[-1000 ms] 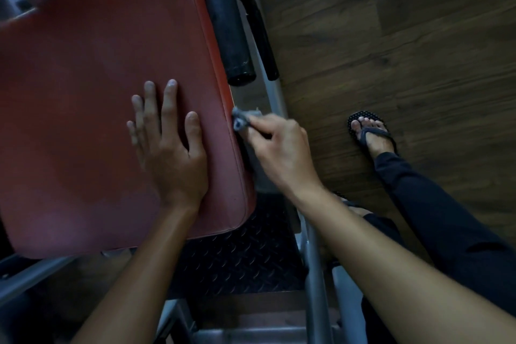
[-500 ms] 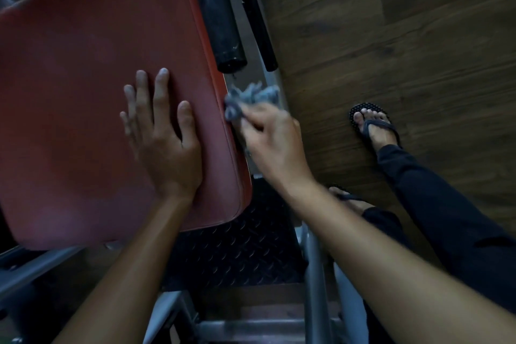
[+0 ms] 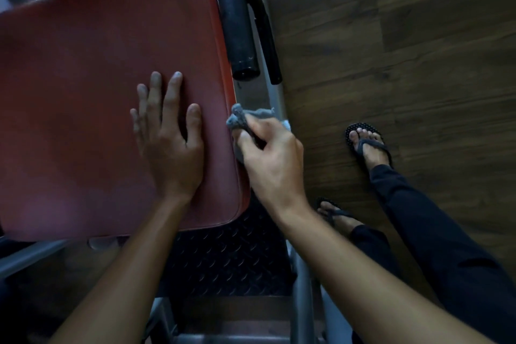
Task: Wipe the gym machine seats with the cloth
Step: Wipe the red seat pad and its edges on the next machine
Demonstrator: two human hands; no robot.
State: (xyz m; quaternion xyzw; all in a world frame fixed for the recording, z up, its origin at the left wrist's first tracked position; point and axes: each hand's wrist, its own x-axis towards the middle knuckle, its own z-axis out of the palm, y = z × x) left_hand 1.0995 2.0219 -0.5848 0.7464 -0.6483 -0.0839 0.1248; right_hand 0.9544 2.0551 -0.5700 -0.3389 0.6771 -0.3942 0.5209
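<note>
A red padded seat (image 3: 92,98) fills the left half of the head view. My left hand (image 3: 167,142) lies flat on its top near the right side, fingers straight and spread. My right hand (image 3: 270,159) grips a bunched grey cloth (image 3: 245,117) and holds it against the seat's right side edge. Most of the cloth is hidden inside the fist.
A black foam roller (image 3: 237,25) and a black handle (image 3: 265,36) run beside the seat on a grey metal frame (image 3: 301,288). A black tread plate (image 3: 231,260) lies below the seat. My sandalled feet (image 3: 368,145) stand on the dark wood floor (image 3: 405,50).
My right hand with the cloth slid up along the seat's side edge, then back down a little. My left hand stayed flat on the seat.
</note>
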